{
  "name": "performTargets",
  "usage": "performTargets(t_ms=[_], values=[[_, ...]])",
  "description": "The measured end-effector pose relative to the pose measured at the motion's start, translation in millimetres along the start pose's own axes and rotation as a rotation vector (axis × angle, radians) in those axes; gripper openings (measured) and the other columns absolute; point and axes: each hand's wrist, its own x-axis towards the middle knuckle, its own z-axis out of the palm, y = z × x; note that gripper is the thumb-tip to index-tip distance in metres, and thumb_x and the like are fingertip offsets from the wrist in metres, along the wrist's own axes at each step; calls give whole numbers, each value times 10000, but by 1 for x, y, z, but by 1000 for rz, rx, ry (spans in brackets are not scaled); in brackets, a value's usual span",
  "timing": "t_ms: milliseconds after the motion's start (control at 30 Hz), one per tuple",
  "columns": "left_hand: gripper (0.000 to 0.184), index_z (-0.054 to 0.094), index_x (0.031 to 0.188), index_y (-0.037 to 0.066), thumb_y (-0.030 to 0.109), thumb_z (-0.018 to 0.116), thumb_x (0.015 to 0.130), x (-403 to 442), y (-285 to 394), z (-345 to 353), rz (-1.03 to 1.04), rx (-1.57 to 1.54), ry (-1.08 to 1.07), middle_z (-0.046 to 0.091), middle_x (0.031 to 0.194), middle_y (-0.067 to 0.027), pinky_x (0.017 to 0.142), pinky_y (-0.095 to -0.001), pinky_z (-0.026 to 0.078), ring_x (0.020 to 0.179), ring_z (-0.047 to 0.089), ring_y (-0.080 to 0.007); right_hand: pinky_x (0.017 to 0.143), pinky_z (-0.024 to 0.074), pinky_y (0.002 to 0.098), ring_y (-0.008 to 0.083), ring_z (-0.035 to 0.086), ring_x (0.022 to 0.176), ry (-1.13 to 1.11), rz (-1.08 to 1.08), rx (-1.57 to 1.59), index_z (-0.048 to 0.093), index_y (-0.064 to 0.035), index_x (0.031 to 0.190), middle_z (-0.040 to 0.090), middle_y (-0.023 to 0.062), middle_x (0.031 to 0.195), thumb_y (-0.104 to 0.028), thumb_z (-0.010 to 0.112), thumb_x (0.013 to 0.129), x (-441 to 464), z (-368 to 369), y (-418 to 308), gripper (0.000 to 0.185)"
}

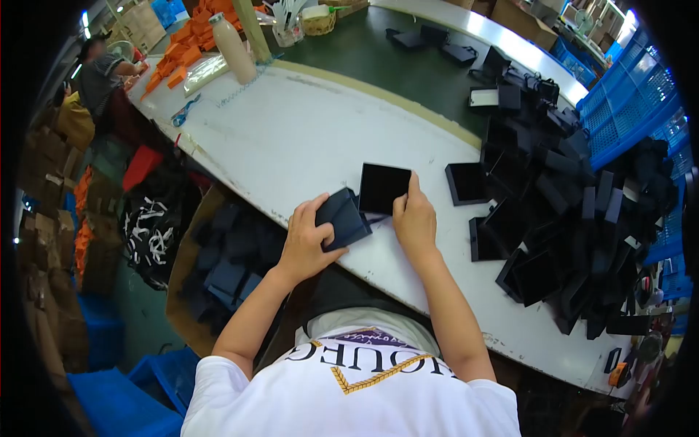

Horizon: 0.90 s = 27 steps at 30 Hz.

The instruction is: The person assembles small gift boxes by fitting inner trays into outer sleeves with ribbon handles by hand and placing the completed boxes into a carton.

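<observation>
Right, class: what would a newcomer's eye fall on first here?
Probably the big heap of dark boxes on the right of the white table. Next, the left hand holding a dark blue box piece and the right hand a black square piece, front and centre. Bright orange pieces stand out at upper left.

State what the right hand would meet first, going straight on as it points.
Past the black tray it touches, the right hand would cross bare white tabletop; the first thing in line looks to be the tan strip edging the green surface. The hand's height is unclear: it might pass above.
</observation>
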Motion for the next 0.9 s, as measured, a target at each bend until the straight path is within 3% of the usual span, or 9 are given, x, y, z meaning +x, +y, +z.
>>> performTargets(t_ms=[100, 233, 600, 700, 900], values=[[455, 482, 668, 69, 132, 925, 589, 0, -1, 1, 29, 34, 13, 457, 1523, -252, 1114, -525, 369, 1347, 432, -475, 688, 553, 524, 446, 674, 766, 16, -27, -68, 446, 61, 1457, 663, 260, 889, -102, 573, 938, -2, 3, 7, 559], [445, 488, 661, 72, 126, 923, 582, 1, -5, 2, 65, -34, 56, 454, 1527, -243, 1117, -526, 363, 1356, 423, -477, 684, 557, 520, 438, 678, 775, -47, 9, 91, 435, 63, 1466, 653, 249, 883, -102, 574, 935, -9, 8, 15, 573], [446, 476, 632, 77, 105, 916, 565, 4, 2, 0, 34, 26, -6, 477, 1516, -219, 1104, -512, 356, 1347, 440, -453, 657, 577, 509, 434, 681, 746, -47, 8, -50, 379, 75, 1499, 642, 243, 913, -115, 594, 928, -12, 5, 14, 639], [396, 522, 651, 91, 139, 910, 586, 5, -5, 0, -27, -10, -58, 480, 1506, -219, 1083, -518, 354, 1362, 429, -437, 656, 579, 508, 434, 680, 742, -32, -45, -21, 366, 81, 1505, 635, 244, 916, -121, 601, 928, -14, -2, 13, 655], [421, 505, 670, 80, 148, 912, 587, 12, -5, -2, 43, 7, -87, 478, 1506, -217, 1087, -518, 349, 1356, 432, -444, 665, 569, 504, 427, 667, 743, -17, -124, -15, 406, 54, 1498, 642, 240, 885, -102, 594, 931, -16, 1, 35, 617]])
